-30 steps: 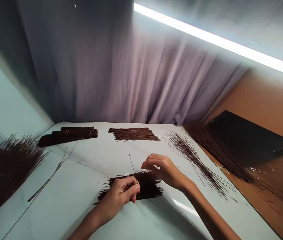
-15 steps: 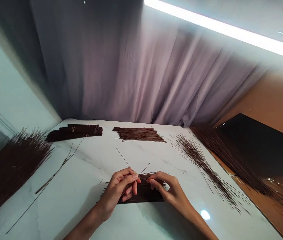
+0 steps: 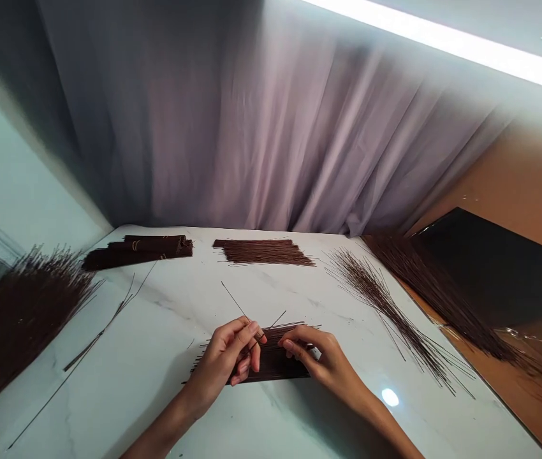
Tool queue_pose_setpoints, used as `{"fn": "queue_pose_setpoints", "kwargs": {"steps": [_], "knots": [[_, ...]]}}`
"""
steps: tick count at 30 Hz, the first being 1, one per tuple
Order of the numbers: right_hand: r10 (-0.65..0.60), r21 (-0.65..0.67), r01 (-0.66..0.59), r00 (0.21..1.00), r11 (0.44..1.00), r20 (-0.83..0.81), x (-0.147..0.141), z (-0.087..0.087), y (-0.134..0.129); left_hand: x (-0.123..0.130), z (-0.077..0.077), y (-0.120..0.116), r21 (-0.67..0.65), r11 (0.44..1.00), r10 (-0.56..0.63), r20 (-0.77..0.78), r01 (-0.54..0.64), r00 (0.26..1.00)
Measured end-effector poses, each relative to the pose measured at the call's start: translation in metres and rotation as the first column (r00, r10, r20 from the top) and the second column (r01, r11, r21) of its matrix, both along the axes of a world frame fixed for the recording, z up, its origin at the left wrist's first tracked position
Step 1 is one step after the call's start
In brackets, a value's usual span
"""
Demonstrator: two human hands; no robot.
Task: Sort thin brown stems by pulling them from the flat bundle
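Observation:
My left hand (image 3: 233, 349) pinches a thin dark brown stick (image 3: 235, 299) between thumb and forefinger. The stick slants up and to the left out of the grip, and a short thin end (image 3: 278, 319) sticks up to the right of the fingertips. Close by on the right, my right hand (image 3: 313, 349) has its thumb and forefinger pressed together; whether something thin is between them I cannot make out. Beneath both hands lies a flat layer of similar brown sticks (image 3: 273, 366), laid side by side and partly hidden by the fingers.
Dark tied bundles (image 3: 141, 250) and a cut stack of sticks (image 3: 266, 251) lie at the back. On the left are a large brown pile (image 3: 17, 325) and a few loose strands (image 3: 103, 331). A loose sheaf (image 3: 386, 299) lies right, beside a longer bundle (image 3: 443, 299) near a black panel (image 3: 495, 268).
The view has shifted slightly. My left hand keeps its pinch on the stick, and my right hand stays in nearly the same place with fingertips together.

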State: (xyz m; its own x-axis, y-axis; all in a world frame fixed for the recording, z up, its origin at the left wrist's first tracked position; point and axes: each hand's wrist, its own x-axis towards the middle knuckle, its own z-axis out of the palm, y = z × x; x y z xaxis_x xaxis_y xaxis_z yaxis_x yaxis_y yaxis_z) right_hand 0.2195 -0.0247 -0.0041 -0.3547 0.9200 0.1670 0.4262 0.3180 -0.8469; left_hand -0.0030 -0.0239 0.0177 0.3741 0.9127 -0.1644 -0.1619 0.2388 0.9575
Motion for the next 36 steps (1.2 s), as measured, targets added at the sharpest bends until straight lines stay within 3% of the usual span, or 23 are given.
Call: {"fn": "queue_pose_setpoints", "kwargs": {"steps": [16,20,24,28,36], "knots": [[0.066,-0.048,-0.065,0.998,0.997,0.013,0.003,0.002,-0.002,0.0,-0.005,0.001,0.003,1.0,-0.002,-0.049,0.002,0.999],[0.086,-0.04,-0.085,0.996,0.996,0.026,0.001,0.001,-0.003,0.001,-0.013,0.002,0.109,0.993,0.074,-0.187,-0.054,0.98],[0.101,-0.053,-0.099,0.994,0.994,0.047,0.003,0.006,-0.003,0.001,-0.016,0.004,0.148,0.983,0.14,-0.208,-0.11,0.968],[0.013,-0.107,-0.014,1.0,0.994,-0.013,0.019,0.016,0.002,-0.002,-0.014,0.007,0.132,0.988,0.107,-0.213,-0.08,0.971],[-0.148,-0.006,0.148,0.985,0.989,-0.094,0.038,0.018,0.008,-0.003,-0.023,0.006,0.08,0.996,-0.005,-0.278,0.029,0.961]]}}
